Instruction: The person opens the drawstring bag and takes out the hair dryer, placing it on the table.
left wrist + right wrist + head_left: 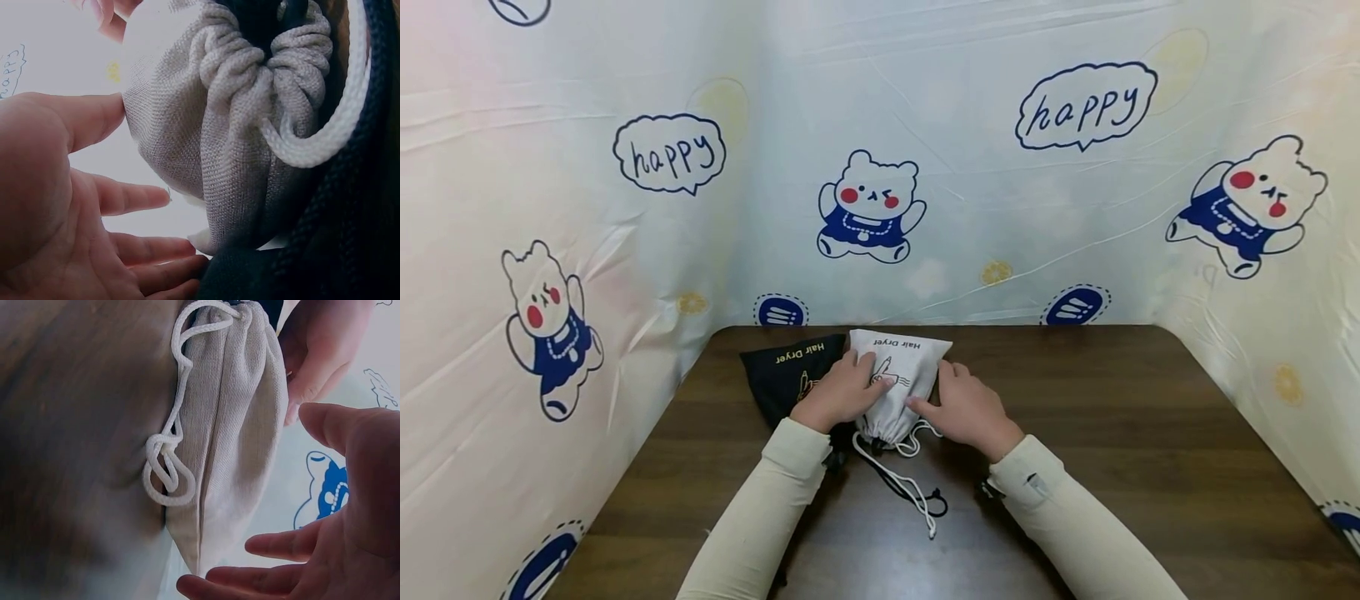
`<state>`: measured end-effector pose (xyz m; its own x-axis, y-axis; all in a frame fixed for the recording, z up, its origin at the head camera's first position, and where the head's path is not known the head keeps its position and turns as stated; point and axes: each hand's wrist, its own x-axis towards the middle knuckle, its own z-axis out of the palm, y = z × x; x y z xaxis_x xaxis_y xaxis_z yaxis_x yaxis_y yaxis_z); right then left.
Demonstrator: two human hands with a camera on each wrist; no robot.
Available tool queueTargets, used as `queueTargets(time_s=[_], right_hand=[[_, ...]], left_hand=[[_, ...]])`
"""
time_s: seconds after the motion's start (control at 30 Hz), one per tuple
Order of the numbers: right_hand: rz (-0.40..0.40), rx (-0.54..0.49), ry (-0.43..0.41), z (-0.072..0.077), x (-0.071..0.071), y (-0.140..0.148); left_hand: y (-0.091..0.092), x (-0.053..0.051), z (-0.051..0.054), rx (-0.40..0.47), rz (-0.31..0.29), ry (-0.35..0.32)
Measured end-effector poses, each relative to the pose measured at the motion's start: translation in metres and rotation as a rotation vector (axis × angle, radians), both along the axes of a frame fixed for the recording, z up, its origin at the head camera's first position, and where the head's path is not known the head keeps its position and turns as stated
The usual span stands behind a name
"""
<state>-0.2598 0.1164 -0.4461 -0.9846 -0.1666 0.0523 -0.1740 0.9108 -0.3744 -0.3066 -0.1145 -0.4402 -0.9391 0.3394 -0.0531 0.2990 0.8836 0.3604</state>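
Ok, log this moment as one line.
white bag: on table beside black bag | left hand: thumb touching white bag | right hand: at white bag's right edge

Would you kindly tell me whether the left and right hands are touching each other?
Apart: the head view shows part of the white bag between the left hand and right hand.

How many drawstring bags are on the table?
2. The black bag is on the left, partly covered by the left hand. The white bag is just right of it, near the right hand. Another could be hidden underneath.
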Motion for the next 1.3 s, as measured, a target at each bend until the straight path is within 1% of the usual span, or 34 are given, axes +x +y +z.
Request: queueTargets(time_s=[0.13, 0.27, 0.4, 0.5, 0.57, 0.63, 0.77, 0.97, 1.3], right_hand=[[-0.002, 0.004, 0.006, -0.001, 0.0, -0.004], [0.013, 0.02, 0.018, -0.004, -0.001, -0.006], [0.027, 0.036, 0.027, -0.006, -0.002, -0.008], [0.029, 0.038, 0.027, -0.006, -0.002, -0.009], [0.028, 0.033, 0.025, -0.007, -0.002, -0.011], [0.028, 0.028, 0.019, -0.007, -0.002, -0.013], [0.028, 0.025, 0.015, -0.008, -0.002, -0.016], [0.025, 0.033, 0.024, -0.01, -0.002, -0.019], [0.039, 0.045, 0.036, -0.009, -0.001, -0.019]], left_hand=[[0.0, -0.001, -0.003, -0.018, 0.016, -0.01], [0.001, -0.001, -0.003, -0.022, 0.02, -0.015], [0.001, -0.001, -0.001, -0.032, -0.005, -0.012], [0.0, 0.0, 0.001, -0.042, -0.036, 0.007], [0.001, 0.0, 0.003, -0.049, -0.046, 0.016], [0.001, 0.001, 0.004, -0.057, -0.049, 0.023], [0.002, 0.002, 0.004, -0.075, -0.045, 0.011], [0.002, 0.002, 0.003, -0.093, -0.076, -0.007], [0.003, 0.003, 0.002, -0.107, -0.089, -0.003]])
